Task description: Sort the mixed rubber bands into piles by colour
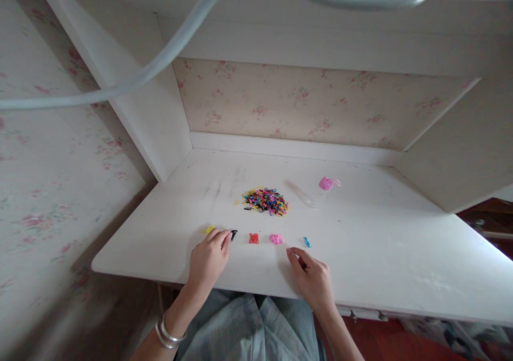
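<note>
A mixed heap of small coloured rubber bands (265, 200) lies mid-table. In a row nearer me are yellow rubber bands (209, 229), black rubber bands (234, 234), a red bunch of rubber bands (254, 238), a pink bunch (276, 239) and a few blue bands (306, 242). My left hand (209, 256) is closed, its fingertips pinched at the black bands, and it partly covers the yellow ones. Close to the table's front edge, my right hand (313, 278) has its fingers curled in, below the pink and blue bands; anything inside them is hidden.
Behind the heap's right side lies a clear plastic tube or bag (301, 194). Farther right is a pink item with a loop (326, 183). The white table (380, 232) is enclosed by side panels, and a grey cable (160, 64) crosses the upper view.
</note>
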`<state>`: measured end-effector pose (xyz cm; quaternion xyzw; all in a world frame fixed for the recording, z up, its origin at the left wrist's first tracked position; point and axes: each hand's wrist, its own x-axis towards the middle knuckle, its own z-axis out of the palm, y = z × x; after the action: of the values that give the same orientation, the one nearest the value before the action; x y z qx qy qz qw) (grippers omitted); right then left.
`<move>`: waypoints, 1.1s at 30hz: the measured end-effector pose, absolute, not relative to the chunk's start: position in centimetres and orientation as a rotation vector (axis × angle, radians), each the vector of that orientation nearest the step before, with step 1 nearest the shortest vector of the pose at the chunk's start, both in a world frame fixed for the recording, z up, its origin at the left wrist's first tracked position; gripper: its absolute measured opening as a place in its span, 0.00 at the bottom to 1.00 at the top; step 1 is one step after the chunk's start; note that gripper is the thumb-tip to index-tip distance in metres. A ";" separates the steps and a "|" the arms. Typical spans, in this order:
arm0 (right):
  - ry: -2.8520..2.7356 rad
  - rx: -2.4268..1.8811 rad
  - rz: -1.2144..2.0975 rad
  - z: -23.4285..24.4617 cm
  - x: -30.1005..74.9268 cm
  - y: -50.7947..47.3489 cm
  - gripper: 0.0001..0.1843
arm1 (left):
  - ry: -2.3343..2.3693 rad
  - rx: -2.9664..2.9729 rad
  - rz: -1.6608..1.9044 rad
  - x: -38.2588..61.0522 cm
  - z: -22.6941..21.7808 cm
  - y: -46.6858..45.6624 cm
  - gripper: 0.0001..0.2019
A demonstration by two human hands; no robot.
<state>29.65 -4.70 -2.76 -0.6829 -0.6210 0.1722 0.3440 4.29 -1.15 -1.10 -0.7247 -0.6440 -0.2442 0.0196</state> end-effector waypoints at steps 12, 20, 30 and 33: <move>-1.624 -1.770 0.441 -2.5 29.6 -4.8 0.22 | -2.058 -2.269 -0.765 4.3 -1.4 -1.7 0.13; -1.635 -1.773 0.400 -2.4 29.5 -4.7 0.23 | -2.098 -2.262 -0.841 3.9 -1.4 -1.7 0.12; -1.654 -1.779 0.411 -2.5 29.5 -4.7 0.23 | -2.097 -2.318 -1.224 2.7 -2.1 -2.2 0.11; -1.656 -1.783 0.405 -2.5 29.5 -4.7 0.24 | -2.138 -2.308 -1.319 2.6 -1.9 -2.2 0.12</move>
<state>29.50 -4.66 -2.49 -0.6820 -0.6334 0.1550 0.3311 2.56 -2.21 -1.94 -0.6705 -0.6209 -0.3832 -0.1346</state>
